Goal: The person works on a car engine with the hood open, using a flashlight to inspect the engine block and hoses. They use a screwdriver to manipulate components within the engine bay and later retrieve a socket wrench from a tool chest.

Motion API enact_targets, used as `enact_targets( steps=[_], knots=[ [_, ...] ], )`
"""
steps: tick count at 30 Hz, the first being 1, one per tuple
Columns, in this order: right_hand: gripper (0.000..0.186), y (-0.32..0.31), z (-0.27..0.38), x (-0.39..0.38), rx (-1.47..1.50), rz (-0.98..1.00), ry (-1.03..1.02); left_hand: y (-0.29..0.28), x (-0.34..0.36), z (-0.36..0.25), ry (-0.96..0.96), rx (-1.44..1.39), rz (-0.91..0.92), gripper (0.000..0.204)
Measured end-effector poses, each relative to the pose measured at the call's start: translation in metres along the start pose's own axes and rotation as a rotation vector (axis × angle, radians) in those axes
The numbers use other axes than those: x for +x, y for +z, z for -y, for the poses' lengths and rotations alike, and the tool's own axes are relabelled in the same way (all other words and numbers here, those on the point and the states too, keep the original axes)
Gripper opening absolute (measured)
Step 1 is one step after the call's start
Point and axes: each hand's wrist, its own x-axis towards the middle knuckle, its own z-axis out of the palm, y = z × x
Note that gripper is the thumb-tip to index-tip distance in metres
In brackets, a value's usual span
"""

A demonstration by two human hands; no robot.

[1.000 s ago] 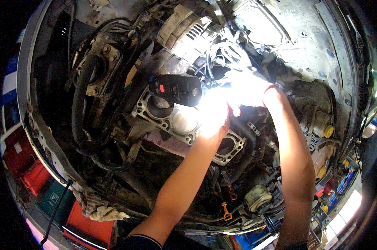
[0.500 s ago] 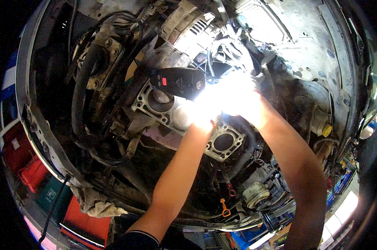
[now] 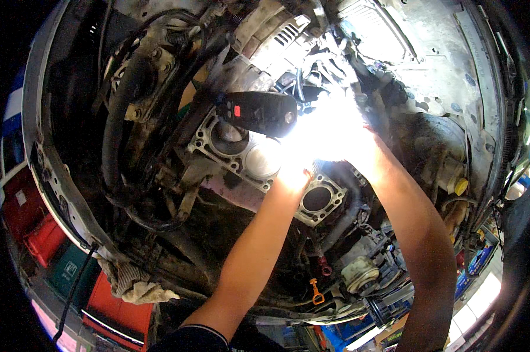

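Note:
An engine block (image 3: 232,162) with open cylinder bores lies bare in the engine bay. Both my forearms reach over it toward its far side. My left hand (image 3: 300,154) and my right hand (image 3: 352,139) are washed out by a glaring white light, so their fingers and anything in them cannot be made out. A black work lamp (image 3: 261,112) with a red button hangs over the block beside my left hand; its shining end points at my hands. Pale piston tops show in two bores, and the bore nearest me (image 3: 317,199) looks dark.
A thick black hose (image 3: 117,123) runs down the left side. An orange dipstick handle (image 3: 316,291) and a rag (image 3: 141,287) lie by the front edge. A yellow cap (image 3: 460,187) sits at right. Red and green bins (image 3: 69,274) stand outside at left.
The lamp and the engine parts appear slightly farther right in the picture. My forearms keep nearly the same pose, and the left one has shifted slightly right.

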Motion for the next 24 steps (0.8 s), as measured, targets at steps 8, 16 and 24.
enact_targets(
  steps=[8,16,24],
  knots=[
    [0.061,-0.002,-0.001,0.001,0.007,0.028,0.007,0.002,-0.004,0.001,0.003,0.018,-0.002,0.018],
    [0.065,0.002,0.013,0.003,-0.030,0.034,0.085,0.002,-0.045,-0.004,0.008,0.285,0.046,0.022],
    [0.029,0.050,0.007,0.004,-0.141,-0.315,0.129,-0.050,-0.095,-0.129,1.112,2.231,0.291,0.030]
  ],
)
